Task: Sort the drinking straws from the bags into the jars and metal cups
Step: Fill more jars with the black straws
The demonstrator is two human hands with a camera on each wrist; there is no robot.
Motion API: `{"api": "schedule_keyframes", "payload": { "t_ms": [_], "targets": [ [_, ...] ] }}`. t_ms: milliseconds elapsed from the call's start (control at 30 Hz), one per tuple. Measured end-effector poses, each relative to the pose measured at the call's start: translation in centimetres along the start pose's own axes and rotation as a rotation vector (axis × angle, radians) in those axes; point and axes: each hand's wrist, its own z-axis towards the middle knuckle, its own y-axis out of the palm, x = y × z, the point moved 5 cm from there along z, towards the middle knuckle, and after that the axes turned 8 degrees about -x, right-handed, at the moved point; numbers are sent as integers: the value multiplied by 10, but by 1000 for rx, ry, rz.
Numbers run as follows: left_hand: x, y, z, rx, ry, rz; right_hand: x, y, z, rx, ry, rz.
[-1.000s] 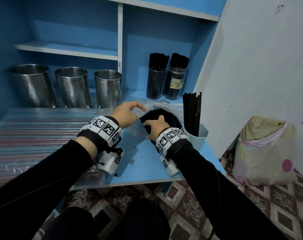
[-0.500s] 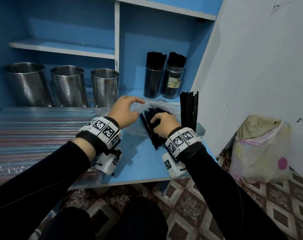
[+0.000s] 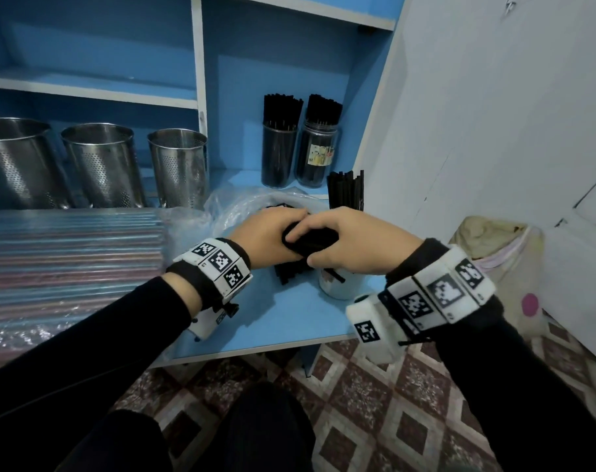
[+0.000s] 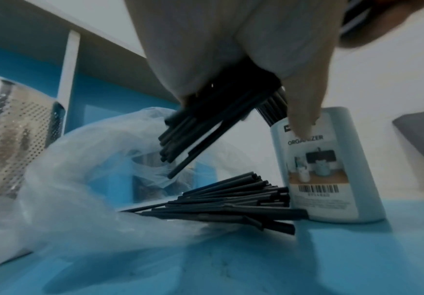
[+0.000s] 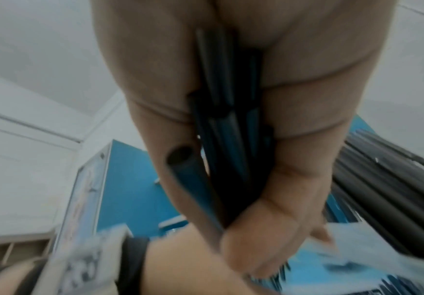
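Both hands' grips, left hand (image 3: pixel 267 238) and right hand (image 3: pixel 352 243), clasped the straw bundle (image 3: pixel 310 240), lying three-to-nine; the white cup (image 3: pixel 339 284) sat at six, beneath the right.

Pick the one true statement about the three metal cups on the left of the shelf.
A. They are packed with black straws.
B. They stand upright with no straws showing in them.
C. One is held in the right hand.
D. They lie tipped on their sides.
B: the three metal cups stand upright in a row with nothing poking above their rims, while both hands grip a bundle of black straws.
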Motion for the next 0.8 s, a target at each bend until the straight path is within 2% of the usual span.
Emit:
{"api": "schedule_keyframes", "payload": {
  "t_ms": [67, 167, 300, 367, 533, 667, 733, 800],
  "targets": [
    [0, -3, -2, 58, -51, -71, -5, -16, -13, 62, -87, 59],
    [-2, -5, -5, 159, -85, -246, -14, -41, -30, 277, -240, 82],
    [-1, 11, -10, 141, -169, -482, -32, -42, -24, 497, -422, -4],
    [-4, 19, -15, 136, -195, -588, -35, -32, -9, 506, -396, -53],
    [-21, 35, -27, 122, -319, -698, -29, -4, 24, 349, -267, -97],
    [-27, 43, -31, 94, -411, -657, -30, -6, 24, 378, -274, -64],
    [-24, 37, -31, 146, -405, -645, -27, -11, 18, 431, -283, 45],
    [-16, 26, -30, 170, -334, -641, -19, -16, 11, 439, -250, 199]
  ]
}}
